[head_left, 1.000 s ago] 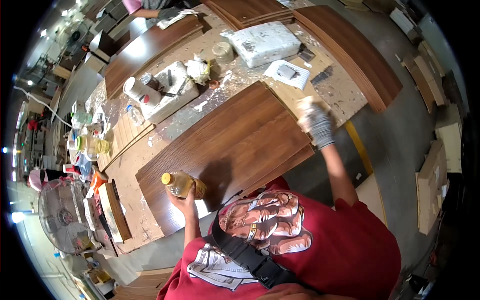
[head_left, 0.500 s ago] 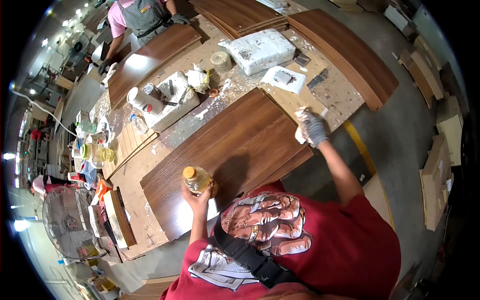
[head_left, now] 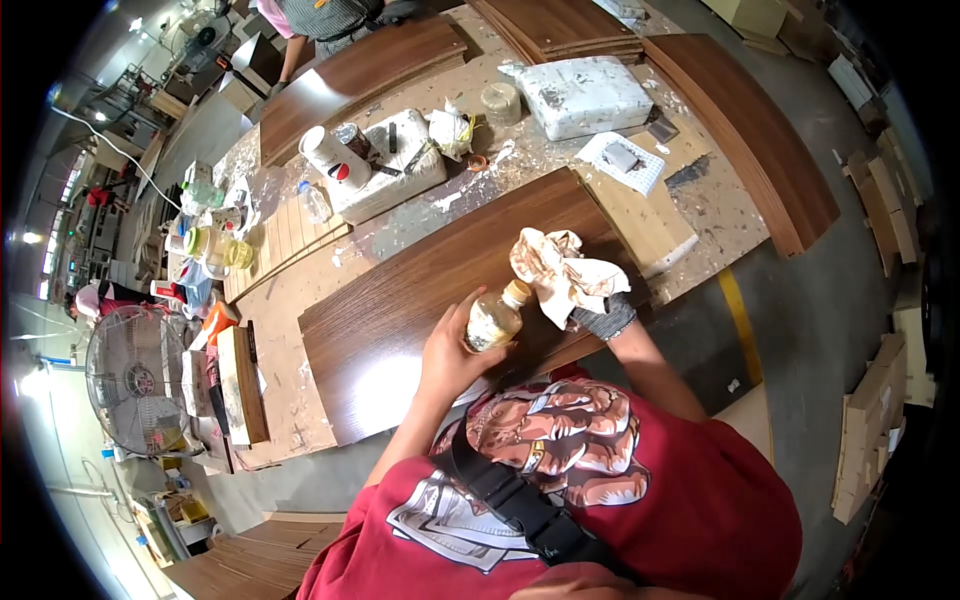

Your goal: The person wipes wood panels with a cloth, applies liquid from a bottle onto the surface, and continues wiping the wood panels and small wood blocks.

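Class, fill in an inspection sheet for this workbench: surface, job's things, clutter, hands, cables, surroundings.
Surface: bench dusty, paint-spattered; dark wood panel lies on it.
Job's things: small bottle, tilted toward stained rag.
Clutter: white blocks, cups, bottles at far left.
Hands: left hand grips bottle; gloved right hand holds rag at bottle's mouth.
Cables: one strung at upper left.
Surroundings: fan, stacked panels, another person beyond the bench.
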The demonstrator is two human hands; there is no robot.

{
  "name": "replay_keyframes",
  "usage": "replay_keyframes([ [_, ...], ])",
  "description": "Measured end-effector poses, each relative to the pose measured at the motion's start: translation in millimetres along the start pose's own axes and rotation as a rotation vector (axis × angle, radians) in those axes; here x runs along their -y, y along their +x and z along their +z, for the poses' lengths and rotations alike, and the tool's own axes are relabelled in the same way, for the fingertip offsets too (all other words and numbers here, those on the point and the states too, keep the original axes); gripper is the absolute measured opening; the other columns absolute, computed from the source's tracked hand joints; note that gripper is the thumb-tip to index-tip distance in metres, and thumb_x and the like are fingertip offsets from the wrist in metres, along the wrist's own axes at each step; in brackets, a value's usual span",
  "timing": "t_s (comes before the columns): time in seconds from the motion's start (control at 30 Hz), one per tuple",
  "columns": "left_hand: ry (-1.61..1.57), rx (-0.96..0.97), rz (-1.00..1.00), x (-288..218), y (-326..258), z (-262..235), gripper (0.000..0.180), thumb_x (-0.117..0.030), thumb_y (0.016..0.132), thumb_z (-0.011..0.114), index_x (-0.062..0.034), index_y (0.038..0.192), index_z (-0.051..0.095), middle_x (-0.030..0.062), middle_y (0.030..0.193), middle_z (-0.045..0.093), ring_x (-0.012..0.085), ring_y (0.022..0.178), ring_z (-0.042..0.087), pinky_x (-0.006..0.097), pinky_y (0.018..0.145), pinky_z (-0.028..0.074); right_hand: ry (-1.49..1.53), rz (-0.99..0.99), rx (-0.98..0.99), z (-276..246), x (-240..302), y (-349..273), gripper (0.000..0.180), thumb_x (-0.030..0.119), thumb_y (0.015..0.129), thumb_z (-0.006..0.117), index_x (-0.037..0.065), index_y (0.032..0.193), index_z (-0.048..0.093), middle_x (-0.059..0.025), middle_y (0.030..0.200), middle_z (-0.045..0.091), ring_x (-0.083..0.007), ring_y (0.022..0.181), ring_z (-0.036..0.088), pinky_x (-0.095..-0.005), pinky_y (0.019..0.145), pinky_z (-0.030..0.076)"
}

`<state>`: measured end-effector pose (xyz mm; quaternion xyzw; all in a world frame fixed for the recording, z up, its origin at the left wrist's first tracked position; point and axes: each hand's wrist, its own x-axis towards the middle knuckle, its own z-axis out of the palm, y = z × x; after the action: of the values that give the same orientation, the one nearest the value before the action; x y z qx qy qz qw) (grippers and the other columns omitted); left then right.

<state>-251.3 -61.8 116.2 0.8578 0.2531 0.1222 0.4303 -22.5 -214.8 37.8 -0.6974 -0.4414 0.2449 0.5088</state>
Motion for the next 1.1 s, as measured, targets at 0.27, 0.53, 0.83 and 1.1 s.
replay_keyframes([
  [0.27, 0.274, 0.133, -0.099, -19.5, 5.0, -12.2, 0.08, -0.036, 0.073, 0.084, 0.0003, 0.137, 0.051, 0.0244, 0.112, 0.066, 0.0421, 0.102, 0.066, 0.047, 0.087, 0.053, 0.245, 0.046, 0.045, 25.3, -10.5, -13.7, 0.04, 0.021, 0.098, 0.057, 0.005, 0.136, 0.057, -0.0112, 0.126, 0.066, -0.0213, 0.11, 0.066, -0.0368, 0.094, 0.054],
  [0.53, 0.372, 0.167, -0.14, -22.6, 6.1, -16.4, 0.074, -0.035, 0.077, 0.082, 0.001, 0.134, 0.051, 0.0262, 0.111, 0.067, 0.0425, 0.1, 0.067, 0.048, 0.085, 0.054, 0.266, 0.018, 0.13, 46.8, -22.8, -4.2, 0.038, 0.018, 0.099, 0.06, 0.005, 0.134, 0.057, -0.0103, 0.125, 0.066, -0.0208, 0.111, 0.065, -0.0347, 0.096, 0.054],
  [0.83, 0.411, 0.214, -0.152, -28.0, 11.6, -17.1, 0.066, -0.035, 0.08, 0.081, 0.0013, 0.128, 0.053, 0.0266, 0.108, 0.067, 0.0426, 0.097, 0.068, 0.048, 0.081, 0.055, 0.443, -0.004, 0.014, 56.2, -23.5, -20.3, 0.04, 0.021, 0.1, 0.061, 0.005, 0.136, 0.056, -0.0099, 0.126, 0.065, -0.0216, 0.112, 0.064, -0.0343, 0.099, 0.053],
  [1.1, 0.46, 0.258, -0.166, -27.4, 14.9, -16.1, 0.064, -0.034, 0.081, 0.08, 0.0023, 0.127, 0.054, 0.026, 0.108, 0.068, 0.0429, 0.094, 0.069, 0.049, 0.079, 0.055, 0.929, 0.115, 0.098, 88.6, -68.8, -11.1, 0.037, 0.018, 0.108, 0.045, 0.003, 0.141, 0.048, -0.008, 0.133, 0.06, -0.0191, 0.117, 0.059, -0.0325, 0.104, 0.049],
])
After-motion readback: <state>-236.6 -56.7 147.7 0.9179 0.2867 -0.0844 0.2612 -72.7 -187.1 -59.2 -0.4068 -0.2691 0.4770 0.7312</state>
